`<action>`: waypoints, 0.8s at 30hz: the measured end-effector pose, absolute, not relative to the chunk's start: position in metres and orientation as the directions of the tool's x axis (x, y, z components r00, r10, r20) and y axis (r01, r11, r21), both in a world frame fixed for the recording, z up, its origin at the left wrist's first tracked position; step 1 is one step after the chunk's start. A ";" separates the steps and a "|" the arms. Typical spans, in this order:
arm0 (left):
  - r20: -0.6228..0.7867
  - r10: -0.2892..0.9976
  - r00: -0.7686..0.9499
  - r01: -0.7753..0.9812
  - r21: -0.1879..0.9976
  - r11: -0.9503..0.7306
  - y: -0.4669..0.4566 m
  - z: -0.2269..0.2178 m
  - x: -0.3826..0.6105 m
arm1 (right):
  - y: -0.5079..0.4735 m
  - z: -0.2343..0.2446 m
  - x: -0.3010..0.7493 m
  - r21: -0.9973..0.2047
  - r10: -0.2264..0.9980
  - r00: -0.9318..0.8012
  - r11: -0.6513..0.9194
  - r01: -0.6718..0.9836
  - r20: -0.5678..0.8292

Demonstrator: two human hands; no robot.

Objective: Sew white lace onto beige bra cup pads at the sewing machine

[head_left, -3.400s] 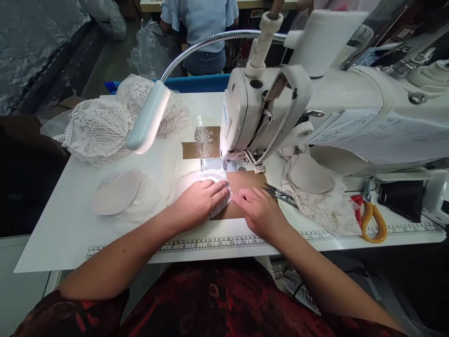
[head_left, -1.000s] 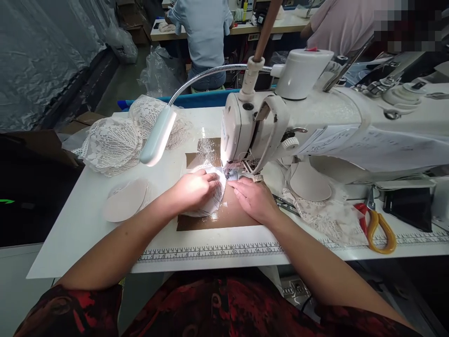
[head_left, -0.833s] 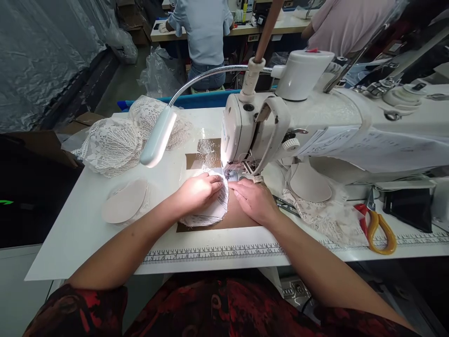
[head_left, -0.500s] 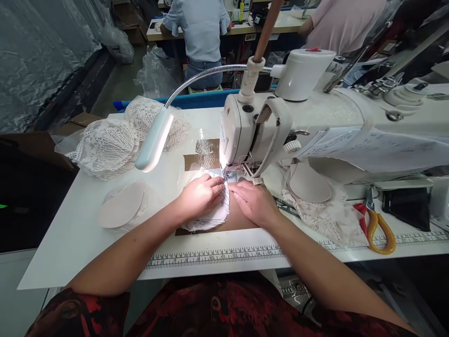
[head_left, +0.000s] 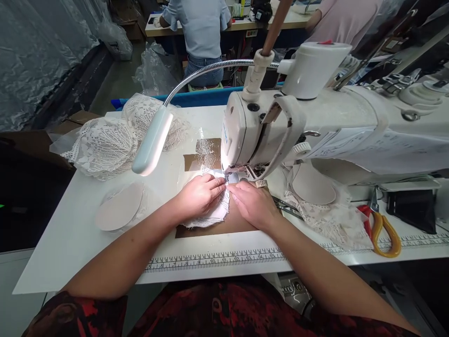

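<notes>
A white lace-covered cup piece [head_left: 216, 216] lies under the head of the white sewing machine [head_left: 242, 135], its far edge at the needle. My left hand [head_left: 199, 196] rests on top of the cup with bent fingers pressed together on the lace close to the needle. Flat on the brown plate [head_left: 238, 223], my right hand [head_left: 254, 203] has its fingers stretched toward the cup's right edge, fingertips touching or very near it. Beneath my left hand part of the cup is hidden, and the stitching point is mostly covered by fingers and machine.
A lamp [head_left: 150, 142] on a bendy neck shines from the left. Lace cups [head_left: 105, 145] are piled at the back left; a beige pad [head_left: 121, 206] lies nearer. On the right are another pad [head_left: 313, 185], lace, scissors [head_left: 384, 234] and a printed ruler [head_left: 217, 258]. Two people sit beyond.
The cup has slid slightly away from me under the needle, its near edge now farther from the table's front. Both hands keep nearly the same pose. The whole view has shifted a little.
</notes>
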State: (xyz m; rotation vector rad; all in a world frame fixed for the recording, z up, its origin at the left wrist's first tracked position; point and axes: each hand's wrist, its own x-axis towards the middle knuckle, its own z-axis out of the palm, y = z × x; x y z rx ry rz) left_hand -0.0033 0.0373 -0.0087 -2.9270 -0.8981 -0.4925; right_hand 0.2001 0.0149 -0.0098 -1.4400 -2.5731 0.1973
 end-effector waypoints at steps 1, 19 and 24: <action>0.303 0.541 0.785 0.552 0.056 -0.832 0.038 -0.009 -0.004 | 0.015 -0.009 0.199 -0.192 0.854 -0.510 0.520 0.832 0.101; 0.238 0.585 0.775 0.563 0.160 -0.811 0.037 -0.012 -0.007 | 0.015 -0.015 0.201 -0.155 0.820 -0.545 0.569 0.807 0.174; 0.263 0.601 0.755 0.576 0.172 -0.799 0.039 -0.013 -0.006 | 0.016 -0.017 0.202 -0.185 0.812 -0.554 0.582 0.792 0.184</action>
